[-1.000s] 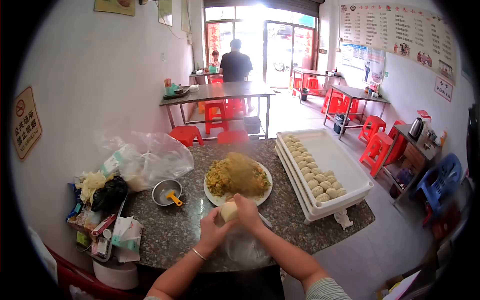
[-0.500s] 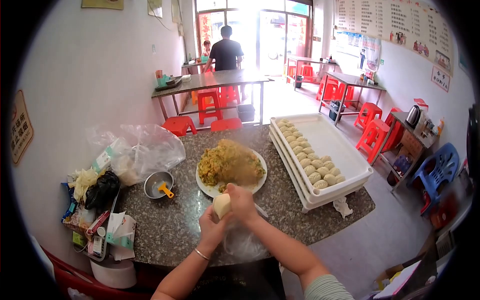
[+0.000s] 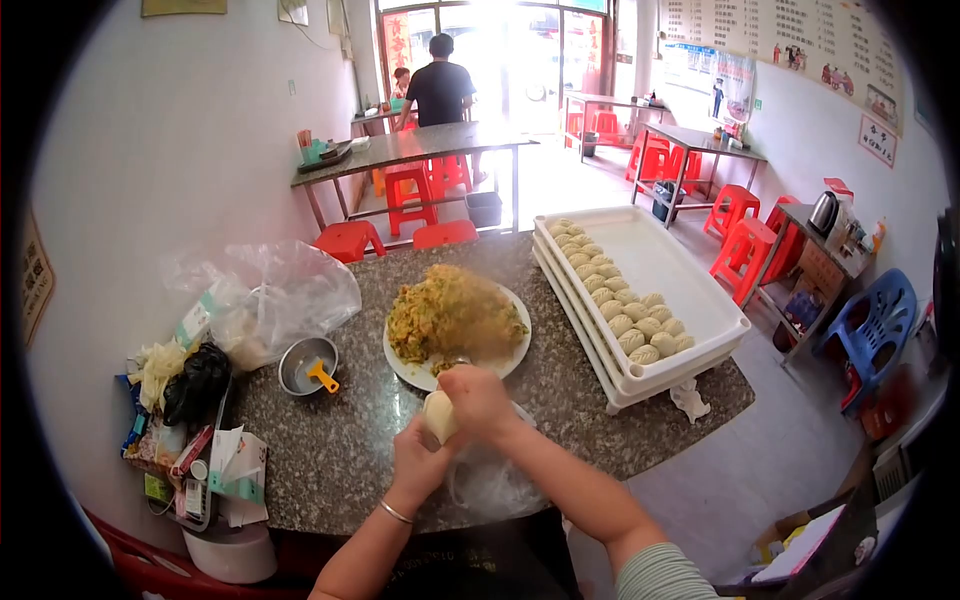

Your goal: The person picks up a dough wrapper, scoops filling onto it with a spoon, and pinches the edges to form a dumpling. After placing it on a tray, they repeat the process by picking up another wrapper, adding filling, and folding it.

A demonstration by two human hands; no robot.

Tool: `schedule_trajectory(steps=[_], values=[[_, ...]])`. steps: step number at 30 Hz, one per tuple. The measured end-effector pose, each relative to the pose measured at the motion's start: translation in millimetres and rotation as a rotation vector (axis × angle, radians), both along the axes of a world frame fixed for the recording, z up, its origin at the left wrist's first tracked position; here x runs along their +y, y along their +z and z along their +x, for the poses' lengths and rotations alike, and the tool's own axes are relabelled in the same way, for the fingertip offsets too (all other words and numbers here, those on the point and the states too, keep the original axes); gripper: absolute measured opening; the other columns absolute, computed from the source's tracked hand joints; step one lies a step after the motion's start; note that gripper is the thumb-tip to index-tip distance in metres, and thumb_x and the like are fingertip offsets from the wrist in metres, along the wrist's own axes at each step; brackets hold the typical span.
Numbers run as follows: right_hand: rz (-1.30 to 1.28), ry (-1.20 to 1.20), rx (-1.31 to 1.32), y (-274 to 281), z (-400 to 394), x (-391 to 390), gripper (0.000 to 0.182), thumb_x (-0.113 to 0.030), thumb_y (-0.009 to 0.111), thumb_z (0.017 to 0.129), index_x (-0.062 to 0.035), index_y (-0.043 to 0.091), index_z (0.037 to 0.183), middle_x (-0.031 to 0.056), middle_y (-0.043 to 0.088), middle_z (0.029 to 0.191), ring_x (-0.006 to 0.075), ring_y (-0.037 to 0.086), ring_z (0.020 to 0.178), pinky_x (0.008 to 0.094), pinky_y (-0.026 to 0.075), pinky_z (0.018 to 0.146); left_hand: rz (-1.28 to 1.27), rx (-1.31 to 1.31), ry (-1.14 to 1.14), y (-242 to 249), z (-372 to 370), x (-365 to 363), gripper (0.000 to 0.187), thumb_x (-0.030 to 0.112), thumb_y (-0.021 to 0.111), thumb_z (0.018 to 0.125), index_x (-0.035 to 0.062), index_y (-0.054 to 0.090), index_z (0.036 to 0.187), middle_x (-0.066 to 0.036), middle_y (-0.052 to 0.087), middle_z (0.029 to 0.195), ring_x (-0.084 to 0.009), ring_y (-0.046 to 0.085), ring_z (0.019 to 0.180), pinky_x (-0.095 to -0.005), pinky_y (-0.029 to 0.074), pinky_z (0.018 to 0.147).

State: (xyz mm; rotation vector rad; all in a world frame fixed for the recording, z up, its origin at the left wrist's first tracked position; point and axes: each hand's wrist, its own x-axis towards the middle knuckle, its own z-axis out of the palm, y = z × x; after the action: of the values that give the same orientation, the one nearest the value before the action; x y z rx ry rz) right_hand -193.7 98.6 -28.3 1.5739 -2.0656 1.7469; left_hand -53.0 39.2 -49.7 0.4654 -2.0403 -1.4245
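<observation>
A pale dough bun (image 3: 438, 417) sits in my left hand (image 3: 421, 458), whose fingers are wrapped around its lower side. My right hand (image 3: 478, 402) is closed at the bun's upper right edge, fingers pinching the dough; the fingertips are partly hidden. Just beyond my hands is a white plate (image 3: 522, 358) heaped with yellow-green chopped filling (image 3: 450, 315). To the right, stacked white trays (image 3: 690, 285) carry rows of pleated buns (image 3: 622, 310) along the top tray's left side. Clear plastic (image 3: 492, 482) lies on the counter beneath my right forearm.
On the speckled counter (image 3: 310, 450) stand a metal bowl (image 3: 297, 372) with a yellow-handled scraper (image 3: 322, 375) and a crumpled plastic bag (image 3: 300, 290). A cluttered bin of packets (image 3: 190, 450) is at left. Beyond are tables, red stools (image 3: 408, 195) and a standing person (image 3: 440, 90).
The view has shifted slightly, so the room and counter sit a little differently. Both hands stay together on the bun, with my right fingers still at its edge.
</observation>
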Motion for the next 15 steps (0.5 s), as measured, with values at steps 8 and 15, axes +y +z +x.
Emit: schedule_trajectory(steps=[8, 15], values=[[-0.083, 0.013, -0.254, 1, 7, -2, 0.043, -0.040, 0.053, 0.094, -0.0010, 0.066, 0.082, 0.0145, 0.064, 0.075, 0.0299, 0.064, 0.074, 0.0371, 0.048, 0.066, 0.080, 0.013, 0.031, 6, -3, 1, 0.040, 0.017, 0.079, 0.076, -0.0021, 0.064, 0.108, -0.010, 0.070, 0.097, -0.0155, 0.066, 0.088, -0.0309, 0.053, 0.078], [-0.038, 0.020, -0.081, 8, 9, 7, 0.043, -0.038, 0.054, 0.094, -0.0023, 0.066, 0.074, 0.0178, 0.062, 0.068, 0.0373, 0.062, 0.067, 0.0398, 0.048, 0.061, -0.074, -0.043, -0.010, 8, 4, 4, 0.045, 0.018, 0.080, 0.074, -0.0019, 0.063, 0.111, -0.012, 0.071, 0.098, -0.0161, 0.068, 0.088, -0.0308, 0.053, 0.078]])
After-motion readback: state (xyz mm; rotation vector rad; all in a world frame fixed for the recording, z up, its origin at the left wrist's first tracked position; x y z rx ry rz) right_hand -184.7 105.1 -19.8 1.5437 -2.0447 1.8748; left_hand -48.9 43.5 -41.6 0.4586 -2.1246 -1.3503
